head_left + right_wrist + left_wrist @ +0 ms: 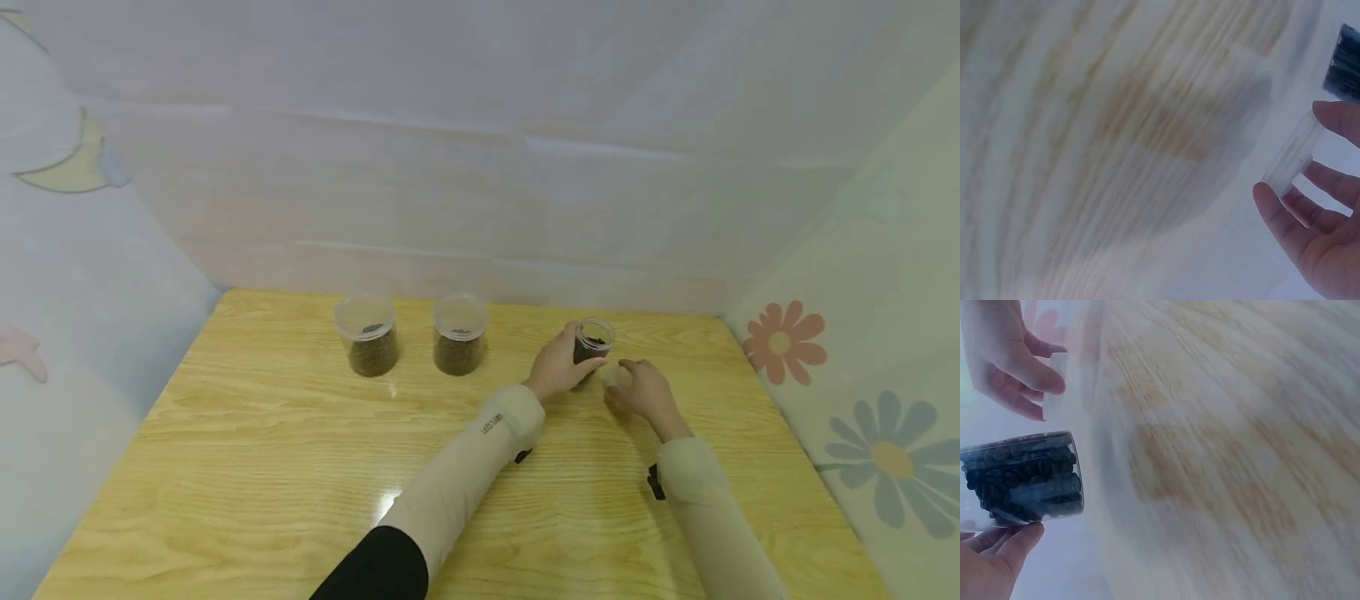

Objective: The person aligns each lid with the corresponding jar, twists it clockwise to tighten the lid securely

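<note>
My left hand (557, 363) grips a small clear jar (592, 346) by its side, thumb in front. The jar has no lid on, and dark coffee beans (1025, 478) fill a good part of it. Just to its right, my right hand (647, 390) holds a clear round lid (1294, 153) by the rim between thumb and fingers. The lid is tilted and apart from the jar. In the left wrist view the jar is between the left thumb and fingers, with the right hand above it.
Two larger lidded jars stand toward the back of the wooden table (300, 467): a left jar (371, 350) and a middle jar (459, 350), both partly filled with brown contents. A pale cloth wall (480, 183) rises behind the table, and a flowered one (862, 333) at the right.
</note>
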The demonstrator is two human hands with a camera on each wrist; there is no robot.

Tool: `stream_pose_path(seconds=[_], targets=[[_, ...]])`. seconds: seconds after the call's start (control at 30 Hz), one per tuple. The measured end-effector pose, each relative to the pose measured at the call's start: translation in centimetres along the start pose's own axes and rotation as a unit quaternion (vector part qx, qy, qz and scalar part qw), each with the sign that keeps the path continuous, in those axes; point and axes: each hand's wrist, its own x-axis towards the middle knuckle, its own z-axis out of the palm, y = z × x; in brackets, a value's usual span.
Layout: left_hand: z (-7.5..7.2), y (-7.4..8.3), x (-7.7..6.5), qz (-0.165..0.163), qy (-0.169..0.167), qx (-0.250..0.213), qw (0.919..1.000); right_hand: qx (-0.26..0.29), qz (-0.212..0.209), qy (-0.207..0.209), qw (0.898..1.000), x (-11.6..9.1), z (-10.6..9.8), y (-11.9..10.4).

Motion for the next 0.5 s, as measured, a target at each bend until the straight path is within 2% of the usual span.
stream_pose_path(seconds=[0.27, 0.5], targets=[[-0.5, 0.5, -1.6, 0.011, -0.002, 0.020, 0.9997, 0.008, -0.009, 0.032, 0.999, -1.5, -0.5, -0.9], [-0.9, 0.6, -2.7, 0.024, 0.011, 0.051, 0.9984, 0.005, -0.016, 0.048, 0.999, -2.7, -0.9, -2.0]])
